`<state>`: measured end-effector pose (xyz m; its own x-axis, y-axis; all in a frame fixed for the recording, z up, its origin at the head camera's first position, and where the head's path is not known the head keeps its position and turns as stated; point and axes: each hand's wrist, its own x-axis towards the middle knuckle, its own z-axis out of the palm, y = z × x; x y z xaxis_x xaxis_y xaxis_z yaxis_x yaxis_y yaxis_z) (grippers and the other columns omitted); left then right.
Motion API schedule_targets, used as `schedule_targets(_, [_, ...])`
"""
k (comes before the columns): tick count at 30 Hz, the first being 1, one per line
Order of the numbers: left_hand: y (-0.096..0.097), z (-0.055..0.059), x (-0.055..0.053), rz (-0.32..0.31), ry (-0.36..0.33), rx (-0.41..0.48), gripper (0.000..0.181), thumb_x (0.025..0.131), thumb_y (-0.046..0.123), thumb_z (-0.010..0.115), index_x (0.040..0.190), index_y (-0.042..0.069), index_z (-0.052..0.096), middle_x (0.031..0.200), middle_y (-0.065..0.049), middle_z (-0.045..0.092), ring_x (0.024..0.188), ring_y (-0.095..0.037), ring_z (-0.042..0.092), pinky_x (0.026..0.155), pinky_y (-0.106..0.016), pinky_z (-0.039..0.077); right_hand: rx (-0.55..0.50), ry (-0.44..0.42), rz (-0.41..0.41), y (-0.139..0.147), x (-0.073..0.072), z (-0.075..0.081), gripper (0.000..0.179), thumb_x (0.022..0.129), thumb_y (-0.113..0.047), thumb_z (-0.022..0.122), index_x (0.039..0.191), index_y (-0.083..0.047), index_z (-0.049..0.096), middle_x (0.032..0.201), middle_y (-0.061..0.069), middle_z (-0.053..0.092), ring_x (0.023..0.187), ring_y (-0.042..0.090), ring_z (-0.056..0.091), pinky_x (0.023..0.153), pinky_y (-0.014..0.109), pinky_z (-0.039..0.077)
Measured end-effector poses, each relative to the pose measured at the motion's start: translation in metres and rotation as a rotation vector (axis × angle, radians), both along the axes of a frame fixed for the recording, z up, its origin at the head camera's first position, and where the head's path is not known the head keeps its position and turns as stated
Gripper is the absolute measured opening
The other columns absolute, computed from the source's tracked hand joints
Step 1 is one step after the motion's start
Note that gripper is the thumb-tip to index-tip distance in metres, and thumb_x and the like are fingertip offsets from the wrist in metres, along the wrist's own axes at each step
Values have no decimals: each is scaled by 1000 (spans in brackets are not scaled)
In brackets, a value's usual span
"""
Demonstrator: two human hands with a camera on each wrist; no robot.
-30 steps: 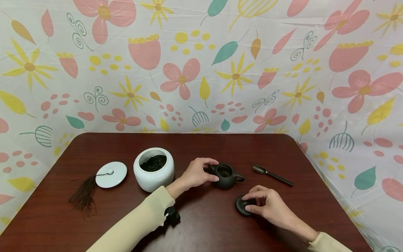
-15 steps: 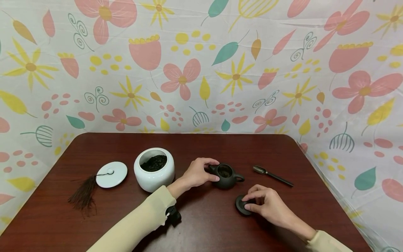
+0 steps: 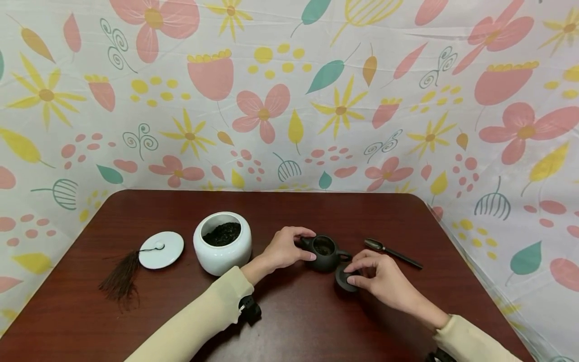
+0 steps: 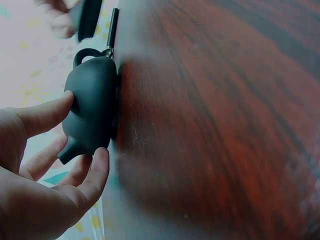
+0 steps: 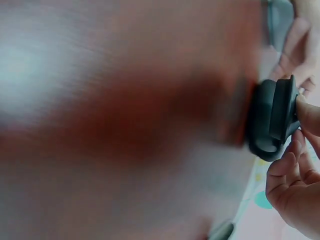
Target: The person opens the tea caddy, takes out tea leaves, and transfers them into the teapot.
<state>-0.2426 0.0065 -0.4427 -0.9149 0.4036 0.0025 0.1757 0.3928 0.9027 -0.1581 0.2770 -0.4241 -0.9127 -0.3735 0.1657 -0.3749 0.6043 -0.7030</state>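
A small dark teapot (image 3: 326,263) stands uncovered on the table, with dark leaves visible inside. My left hand (image 3: 282,248) holds it from the spout side, thumb and fingers around the body; the left wrist view shows the thumb on the teapot (image 4: 92,107) and fingers beside the spout. Just in front of the handle, my right hand (image 3: 388,282) pinches the dark teapot lid (image 3: 345,282) by its top. In the right wrist view the lid (image 5: 283,111) is tilted on edge in that view, overlapping the teapot behind it; the knob is hidden by the fingers.
A white jar (image 3: 221,257) full of dark tea leaves (image 3: 221,235) stands left of my left hand. Farther left lies its white lid (image 3: 160,257) with a brown tassel (image 3: 121,279). A dark tea scoop (image 3: 393,253) lies behind my right hand.
My right hand has moved the teapot lid up the view, closer to the teapot's handle. The left hand keeps its hold on the teapot, which stays in place.
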Motion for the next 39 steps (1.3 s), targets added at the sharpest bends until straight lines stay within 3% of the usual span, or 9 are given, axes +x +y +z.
schedule_targets(8, [2,-2,-1,-3,6,-15,51,81,13,94,128,18,76,125,3,72,118,-24,66,96,-40,52,18,93,2,-13,-28,18,17,89,-5,85,100,-18,83,101,-4,66,67,15,51,61,29,44])
schedule_targets(20, [2,0,-2,-9,15,-20,49,80,12,94,126,19,77,124,3,73,118,-24,66,98,-41,52,36,97,14,-30,-58,19,13,91,-5,84,102,-12,83,101,0,67,73,17,53,63,30,46])
schedule_targets(31, [0,2,-2,-8,5,-11,49,81,10,93,127,15,76,123,-1,73,116,-25,67,96,-42,54,49,93,24,-41,-70,19,12,90,-4,84,101,-9,83,97,2,67,73,18,52,63,31,43])
schedule_targets(39, [1,0,-3,3,-10,-20,49,82,11,93,127,18,76,121,2,73,112,-20,68,95,-38,54,59,83,31,-46,-74,14,12,89,-3,84,100,-8,83,96,4,68,73,18,52,64,31,43])
